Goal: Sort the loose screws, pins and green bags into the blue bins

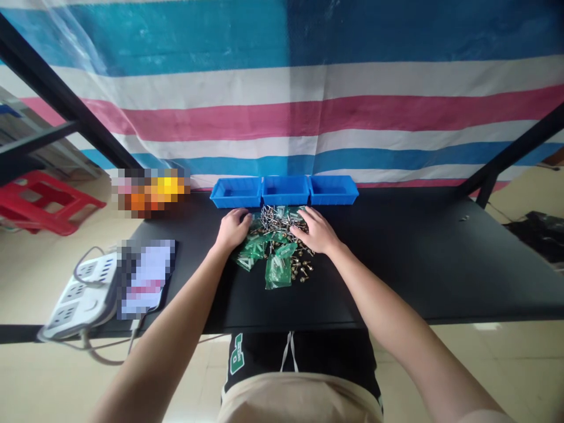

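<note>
A heap of metal screws (274,220), with long shanks, lies mid-table among small green plastic packets (278,268). Pale pieces show through the packets. My left hand (233,229) rests at the heap's left edge, thumb and fingers apart; some fingertips are hard to make out. On the right side of the heap lies my right hand (319,231), fingers stretched out and thumb spread over the screws. Neither hand visibly grips anything. Several brass-coloured screws (303,271) are scattered nearer to me, beside one packet.
Three blue bins, the left (237,192), middle (285,190) and right (333,190), stand behind the heap. A white power strip (83,294) with cables and a blurred phone (147,279) lie left on the black table (418,252). Small bits (464,218) lie far right.
</note>
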Action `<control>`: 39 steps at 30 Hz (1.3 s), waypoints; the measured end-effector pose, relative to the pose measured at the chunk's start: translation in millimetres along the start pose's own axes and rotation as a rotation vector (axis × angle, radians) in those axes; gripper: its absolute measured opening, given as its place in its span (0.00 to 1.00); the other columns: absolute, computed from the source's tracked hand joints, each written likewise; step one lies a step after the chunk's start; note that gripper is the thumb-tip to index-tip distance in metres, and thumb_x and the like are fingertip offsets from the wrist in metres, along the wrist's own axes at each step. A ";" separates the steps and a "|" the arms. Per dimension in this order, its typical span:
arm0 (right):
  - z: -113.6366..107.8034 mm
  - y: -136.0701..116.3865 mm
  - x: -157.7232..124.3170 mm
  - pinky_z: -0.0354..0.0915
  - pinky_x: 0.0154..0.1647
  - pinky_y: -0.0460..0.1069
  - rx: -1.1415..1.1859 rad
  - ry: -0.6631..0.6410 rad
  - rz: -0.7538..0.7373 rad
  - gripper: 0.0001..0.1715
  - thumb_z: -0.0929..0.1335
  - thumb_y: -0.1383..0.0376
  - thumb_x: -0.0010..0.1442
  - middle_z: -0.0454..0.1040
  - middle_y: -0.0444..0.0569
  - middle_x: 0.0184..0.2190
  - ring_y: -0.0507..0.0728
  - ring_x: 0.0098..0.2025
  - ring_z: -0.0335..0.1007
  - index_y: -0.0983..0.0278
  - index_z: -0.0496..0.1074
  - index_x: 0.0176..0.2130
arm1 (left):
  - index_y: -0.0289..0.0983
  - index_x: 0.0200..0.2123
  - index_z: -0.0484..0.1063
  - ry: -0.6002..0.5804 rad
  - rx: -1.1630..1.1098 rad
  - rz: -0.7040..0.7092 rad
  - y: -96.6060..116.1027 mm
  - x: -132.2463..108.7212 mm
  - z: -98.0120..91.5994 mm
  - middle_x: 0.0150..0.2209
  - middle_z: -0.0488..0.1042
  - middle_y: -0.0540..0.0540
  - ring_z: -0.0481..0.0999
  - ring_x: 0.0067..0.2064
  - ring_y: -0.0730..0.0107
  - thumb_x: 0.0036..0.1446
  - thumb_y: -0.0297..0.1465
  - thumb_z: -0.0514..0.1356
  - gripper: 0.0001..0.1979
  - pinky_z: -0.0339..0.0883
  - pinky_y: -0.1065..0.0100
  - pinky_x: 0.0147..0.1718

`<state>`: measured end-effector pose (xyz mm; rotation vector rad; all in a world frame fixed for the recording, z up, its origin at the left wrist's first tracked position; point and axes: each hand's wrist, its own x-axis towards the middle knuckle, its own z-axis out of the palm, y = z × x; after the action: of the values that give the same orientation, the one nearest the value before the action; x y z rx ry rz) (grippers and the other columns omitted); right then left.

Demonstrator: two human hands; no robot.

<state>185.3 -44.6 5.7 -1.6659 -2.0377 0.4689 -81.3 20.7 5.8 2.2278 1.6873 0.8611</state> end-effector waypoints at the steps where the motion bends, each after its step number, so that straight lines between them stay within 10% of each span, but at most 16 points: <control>1: -0.5 0.9 -0.1 0.49 0.70 0.60 0.021 0.004 -0.013 0.47 0.60 0.41 0.62 0.52 0.60 0.69 0.65 0.71 0.45 0.70 0.59 0.66 | 0.36 0.45 0.77 -0.028 0.002 0.023 3.1 -0.2 1.9 0.51 0.77 0.38 0.75 0.54 0.54 0.61 0.42 0.50 0.21 0.67 0.54 0.56; 9: -3.4 20.0 6.8 0.52 0.69 0.58 0.065 0.211 0.059 0.44 0.57 0.40 0.63 0.64 0.60 0.64 0.64 0.68 0.55 0.70 0.67 0.61 | 0.35 0.47 0.75 -0.116 -0.029 0.085 25.0 -3.3 7.7 0.50 0.77 0.38 0.76 0.53 0.55 0.60 0.43 0.50 0.23 0.68 0.55 0.55; 17: -3.0 22.4 6.0 0.53 0.69 0.60 0.061 0.084 0.069 0.41 0.59 0.41 0.63 0.64 0.56 0.64 0.64 0.68 0.55 0.66 0.67 0.61 | 0.35 0.43 0.78 -0.167 0.048 0.125 33.5 19.0 -2.0 0.43 0.79 0.38 0.78 0.45 0.51 0.59 0.45 0.53 0.22 0.70 0.53 0.49; 27: -7.3 8.5 1.3 0.43 0.72 0.61 -0.034 -0.050 0.015 0.44 0.60 0.44 0.64 0.48 0.59 0.71 0.65 0.72 0.43 0.69 0.58 0.67 | 0.34 0.58 0.69 -0.297 0.162 0.315 35.5 16.4 12.5 0.61 0.68 0.38 0.67 0.62 0.50 0.63 0.52 0.47 0.33 0.59 0.51 0.61; 39: -4.7 14.1 0.7 0.42 0.72 0.62 -0.041 -0.087 -0.048 0.44 0.59 0.41 0.64 0.54 0.56 0.69 0.63 0.72 0.44 0.66 0.60 0.66 | 0.35 0.56 0.71 -0.320 0.060 0.350 36.0 9.5 6.5 0.55 0.74 0.38 0.71 0.58 0.53 0.63 0.52 0.48 0.32 0.64 0.53 0.58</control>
<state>199.3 -41.1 2.2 -1.6433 -2.1581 0.4940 -47.0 19.2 21.7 2.5809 1.2177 0.4842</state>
